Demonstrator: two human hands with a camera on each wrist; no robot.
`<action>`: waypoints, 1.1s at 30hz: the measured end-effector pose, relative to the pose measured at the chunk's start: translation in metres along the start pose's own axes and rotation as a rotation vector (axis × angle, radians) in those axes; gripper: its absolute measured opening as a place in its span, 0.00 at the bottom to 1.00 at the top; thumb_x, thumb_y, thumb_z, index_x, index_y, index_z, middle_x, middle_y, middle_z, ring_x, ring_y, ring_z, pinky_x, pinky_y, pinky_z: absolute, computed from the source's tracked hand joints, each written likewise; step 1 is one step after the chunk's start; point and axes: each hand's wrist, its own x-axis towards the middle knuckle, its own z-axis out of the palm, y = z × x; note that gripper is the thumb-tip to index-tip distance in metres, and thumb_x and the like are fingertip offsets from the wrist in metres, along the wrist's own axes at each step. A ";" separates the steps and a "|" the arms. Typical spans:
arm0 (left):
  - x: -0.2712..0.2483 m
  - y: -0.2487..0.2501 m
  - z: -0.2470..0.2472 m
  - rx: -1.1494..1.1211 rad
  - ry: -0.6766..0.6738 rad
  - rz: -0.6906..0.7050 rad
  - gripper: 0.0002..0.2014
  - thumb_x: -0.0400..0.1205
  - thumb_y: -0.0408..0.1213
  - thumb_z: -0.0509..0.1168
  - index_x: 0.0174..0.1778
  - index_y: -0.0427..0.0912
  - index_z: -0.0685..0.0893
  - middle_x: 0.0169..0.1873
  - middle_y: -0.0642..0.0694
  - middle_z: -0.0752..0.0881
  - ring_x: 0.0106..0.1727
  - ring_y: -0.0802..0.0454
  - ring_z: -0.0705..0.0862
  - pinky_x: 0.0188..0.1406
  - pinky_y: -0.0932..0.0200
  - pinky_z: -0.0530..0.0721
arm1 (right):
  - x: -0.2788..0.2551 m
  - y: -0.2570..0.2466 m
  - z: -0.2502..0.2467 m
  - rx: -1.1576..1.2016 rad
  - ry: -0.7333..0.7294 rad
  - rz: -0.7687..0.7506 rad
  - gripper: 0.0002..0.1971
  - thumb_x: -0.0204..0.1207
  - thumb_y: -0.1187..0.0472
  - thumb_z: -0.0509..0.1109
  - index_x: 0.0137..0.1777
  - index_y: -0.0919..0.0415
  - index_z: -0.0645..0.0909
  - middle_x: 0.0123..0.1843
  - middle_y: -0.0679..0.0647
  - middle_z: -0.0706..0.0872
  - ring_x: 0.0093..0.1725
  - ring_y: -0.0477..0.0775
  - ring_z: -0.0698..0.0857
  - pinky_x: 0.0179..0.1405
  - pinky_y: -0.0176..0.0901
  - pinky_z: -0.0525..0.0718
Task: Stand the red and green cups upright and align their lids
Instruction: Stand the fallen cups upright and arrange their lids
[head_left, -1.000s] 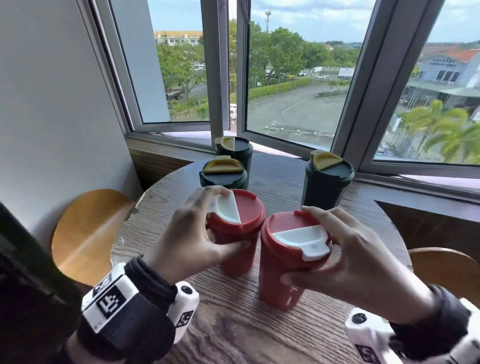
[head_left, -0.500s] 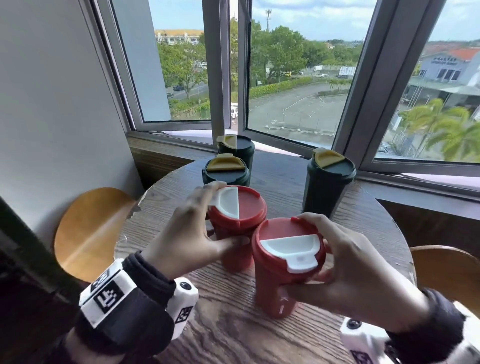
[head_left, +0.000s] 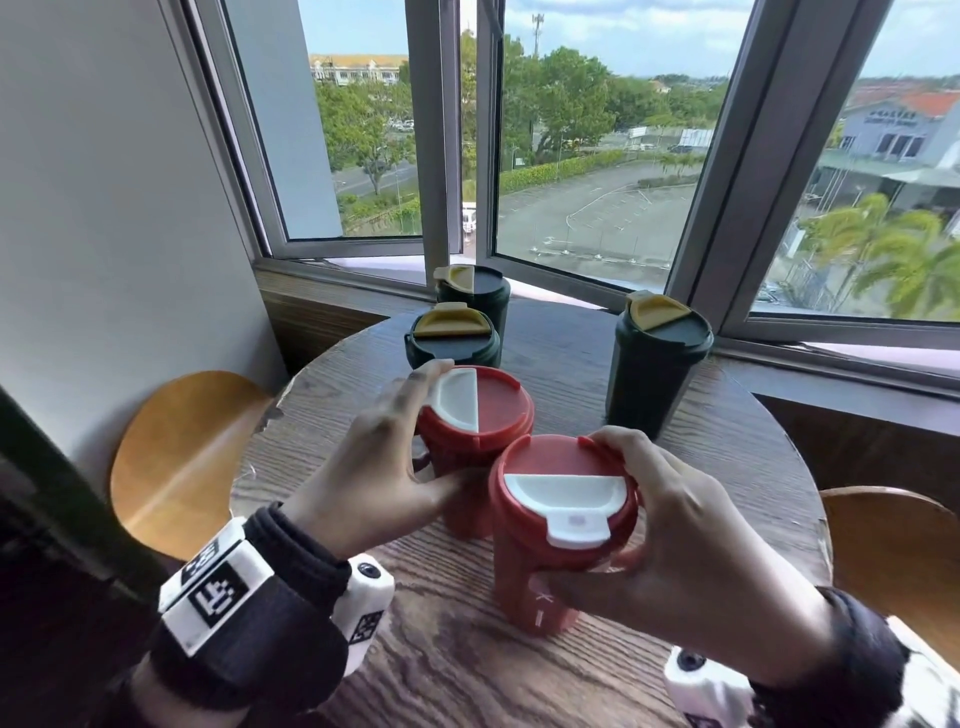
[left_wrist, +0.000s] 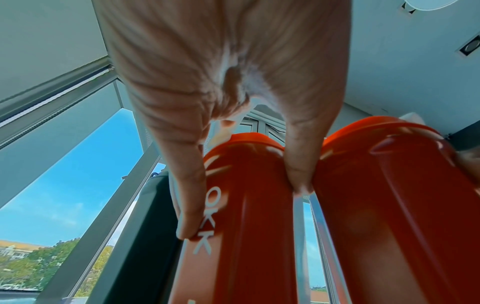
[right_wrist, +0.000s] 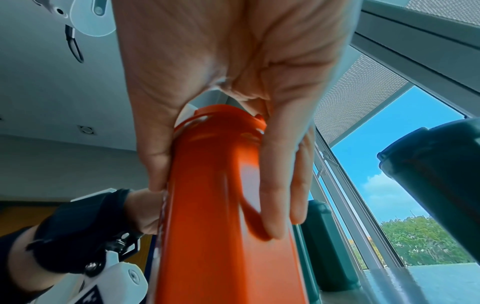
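Note:
Two red cups stand upright, close together, on the round wooden table (head_left: 737, 467). My left hand (head_left: 400, 436) grips the lid rim of the far red cup (head_left: 498, 410), whose white flap points left. In the left wrist view, thumb and fingers (left_wrist: 189, 195) clamp that far red cup (left_wrist: 246, 226). My right hand (head_left: 670, 519) grips the near red cup (head_left: 535, 608) round its lid and body, with the white flap tab pointing at me. The right wrist view shows the near red cup (right_wrist: 221, 226) between thumb and fingers. Three dark green cups (head_left: 657, 374) (head_left: 452, 348) (head_left: 478, 291) with yellow flaps stand upright behind.
Window frames and a sill run close behind the green cups. A grey wall lies to the left. Round wooden stools sit low at the left (head_left: 176, 457) and right (head_left: 893, 561) of the table. Bare tabletop shows in front of the near cup.
The near red cup has turned in my right hand, bringing its white flap tab round to face me, and shifted left toward the far cup. The far cup's flap has turned slightly leftward.

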 end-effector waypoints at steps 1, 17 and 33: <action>0.000 -0.001 0.000 -0.001 -0.002 0.000 0.46 0.63 0.56 0.74 0.77 0.54 0.63 0.66 0.53 0.76 0.64 0.57 0.79 0.64 0.54 0.81 | 0.000 0.001 0.000 -0.004 0.002 0.006 0.50 0.44 0.28 0.74 0.68 0.51 0.71 0.53 0.33 0.79 0.56 0.24 0.75 0.48 0.11 0.68; 0.002 0.002 -0.005 0.083 0.054 -0.012 0.46 0.63 0.48 0.79 0.77 0.46 0.66 0.68 0.50 0.78 0.64 0.61 0.76 0.56 0.88 0.65 | 0.008 0.004 -0.001 -0.006 -0.017 -0.022 0.53 0.48 0.28 0.73 0.71 0.60 0.71 0.56 0.39 0.78 0.53 0.26 0.75 0.52 0.09 0.64; -0.002 -0.007 -0.004 0.027 0.005 -0.032 0.48 0.63 0.59 0.72 0.79 0.54 0.59 0.70 0.53 0.75 0.70 0.57 0.75 0.68 0.51 0.79 | 0.010 0.017 -0.002 -0.013 -0.043 -0.014 0.58 0.45 0.24 0.74 0.76 0.52 0.64 0.62 0.34 0.74 0.60 0.27 0.74 0.58 0.12 0.66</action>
